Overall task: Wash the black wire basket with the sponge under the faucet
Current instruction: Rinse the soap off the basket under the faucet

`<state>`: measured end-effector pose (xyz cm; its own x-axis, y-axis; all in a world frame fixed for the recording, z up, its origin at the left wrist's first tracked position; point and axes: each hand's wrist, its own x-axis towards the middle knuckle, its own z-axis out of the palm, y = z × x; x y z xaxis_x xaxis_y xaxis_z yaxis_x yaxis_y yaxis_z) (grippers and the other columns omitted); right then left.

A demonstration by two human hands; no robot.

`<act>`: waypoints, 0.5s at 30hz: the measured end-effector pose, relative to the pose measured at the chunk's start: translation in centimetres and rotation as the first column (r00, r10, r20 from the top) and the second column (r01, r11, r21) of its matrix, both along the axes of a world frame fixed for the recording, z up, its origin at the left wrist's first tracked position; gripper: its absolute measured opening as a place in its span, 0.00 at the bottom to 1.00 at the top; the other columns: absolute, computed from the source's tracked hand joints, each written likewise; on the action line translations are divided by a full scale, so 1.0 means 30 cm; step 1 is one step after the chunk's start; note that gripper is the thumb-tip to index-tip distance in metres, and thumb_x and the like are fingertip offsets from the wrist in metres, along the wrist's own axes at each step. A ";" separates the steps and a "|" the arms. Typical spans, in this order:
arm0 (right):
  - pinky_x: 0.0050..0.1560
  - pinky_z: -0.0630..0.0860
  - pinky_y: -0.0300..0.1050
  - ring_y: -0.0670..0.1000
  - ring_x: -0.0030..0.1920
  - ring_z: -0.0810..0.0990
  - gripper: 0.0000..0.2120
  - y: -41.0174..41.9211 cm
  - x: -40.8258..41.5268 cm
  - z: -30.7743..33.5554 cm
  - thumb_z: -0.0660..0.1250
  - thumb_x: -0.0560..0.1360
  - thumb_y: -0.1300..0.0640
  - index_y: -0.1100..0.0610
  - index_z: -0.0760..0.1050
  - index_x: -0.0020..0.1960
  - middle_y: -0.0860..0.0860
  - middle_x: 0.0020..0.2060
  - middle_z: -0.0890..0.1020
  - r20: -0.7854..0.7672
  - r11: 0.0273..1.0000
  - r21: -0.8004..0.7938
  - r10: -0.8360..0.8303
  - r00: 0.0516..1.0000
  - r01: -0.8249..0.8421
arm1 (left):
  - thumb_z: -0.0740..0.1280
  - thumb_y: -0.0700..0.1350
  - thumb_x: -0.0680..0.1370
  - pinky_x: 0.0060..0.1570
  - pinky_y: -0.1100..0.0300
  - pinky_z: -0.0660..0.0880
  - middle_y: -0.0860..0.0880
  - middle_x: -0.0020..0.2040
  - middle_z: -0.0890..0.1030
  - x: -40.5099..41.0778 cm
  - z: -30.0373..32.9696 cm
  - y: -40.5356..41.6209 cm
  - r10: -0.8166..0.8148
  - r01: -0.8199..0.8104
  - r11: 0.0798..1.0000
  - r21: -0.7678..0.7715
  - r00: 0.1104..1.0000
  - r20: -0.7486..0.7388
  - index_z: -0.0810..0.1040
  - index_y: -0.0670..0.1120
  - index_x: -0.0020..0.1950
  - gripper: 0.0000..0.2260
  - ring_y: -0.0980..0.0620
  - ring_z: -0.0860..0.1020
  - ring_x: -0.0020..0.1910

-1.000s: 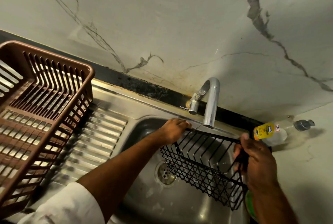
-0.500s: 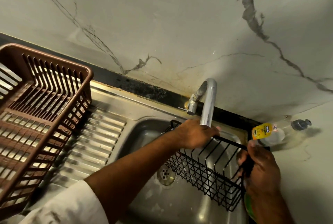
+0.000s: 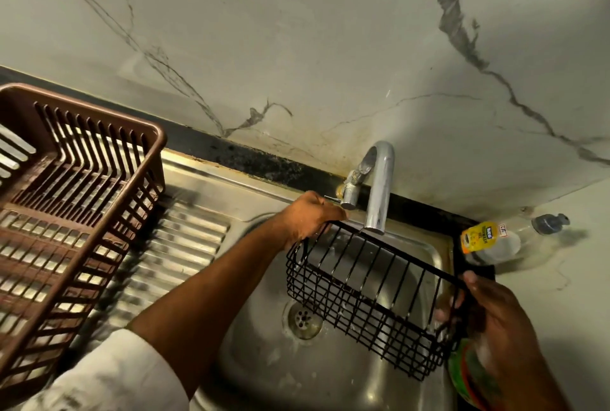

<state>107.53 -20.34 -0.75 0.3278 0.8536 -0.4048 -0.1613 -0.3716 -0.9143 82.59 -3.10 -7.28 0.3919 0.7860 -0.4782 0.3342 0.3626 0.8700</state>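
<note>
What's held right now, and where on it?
The black wire basket, over the sink: left hand grips its far left top corner, right hand its right end.

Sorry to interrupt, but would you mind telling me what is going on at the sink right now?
A person is holding a black wire basket over the sink, just below the faucet. The left hand grips the far corner of its rim near the tap, and the right hand grips the near end. No water stream is visible. A brown plastic crate sits on the drainboard.
</note>
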 end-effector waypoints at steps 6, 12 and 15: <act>0.30 0.76 0.43 0.59 0.35 0.85 0.16 0.123 -0.099 0.060 0.61 0.80 0.48 0.59 0.78 0.56 0.59 0.43 0.87 0.155 0.707 -0.457 0.661 0.734 -0.540 | 0.73 0.44 0.79 0.37 0.54 0.80 0.42 0.40 0.79 0.074 0.114 -0.017 -0.255 0.261 0.947 0.186 0.965 -0.059 0.80 0.41 0.44 0.08 0.41 0.79 0.40; 0.24 0.67 0.38 0.53 0.22 0.75 0.11 0.133 -0.248 0.009 0.56 0.84 0.45 0.46 0.75 0.57 0.54 0.38 0.87 0.277 0.816 -0.410 0.538 0.797 -0.408 | 0.67 0.62 0.77 0.46 0.48 0.82 0.50 0.36 0.80 0.164 0.081 -0.071 -0.208 0.275 0.886 0.373 0.955 -0.211 0.75 0.52 0.37 0.16 0.49 0.81 0.37; 0.24 0.67 0.40 0.53 0.23 0.77 0.11 0.121 -0.284 -0.011 0.55 0.85 0.48 0.43 0.76 0.58 0.54 0.37 0.86 0.305 0.888 -0.336 0.418 0.856 -0.314 | 0.59 0.64 0.83 0.52 0.49 0.80 0.46 0.51 0.82 0.201 0.075 -0.155 -0.018 0.197 0.843 0.500 0.940 -0.341 0.79 0.48 0.57 0.21 0.46 0.82 0.51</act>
<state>99.01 -16.71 -1.08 0.1786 0.8172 -0.5479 0.3547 -0.5729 -0.7389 88.63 -7.76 -5.03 0.3902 0.9128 -0.1209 0.6281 -0.1678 0.7598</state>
